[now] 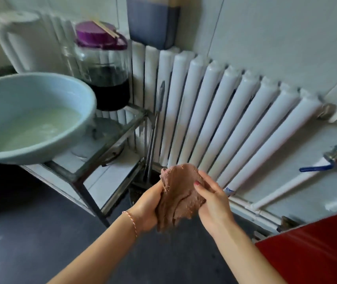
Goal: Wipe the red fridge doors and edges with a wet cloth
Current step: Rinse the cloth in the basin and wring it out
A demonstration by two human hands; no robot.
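Bunching the crumpled brown fabric cloth (181, 194), left hand (148, 209) and right hand (212, 203) both grip it over the dark floor, near the glossy red fridge (315, 249). Soft and limp, probably wet: best gathered into a palm-filling wad.

The shiny red fridge surface (315, 251) is cut off at the lower right corner, the pale blue plastic basin (40, 87) by the left edge.
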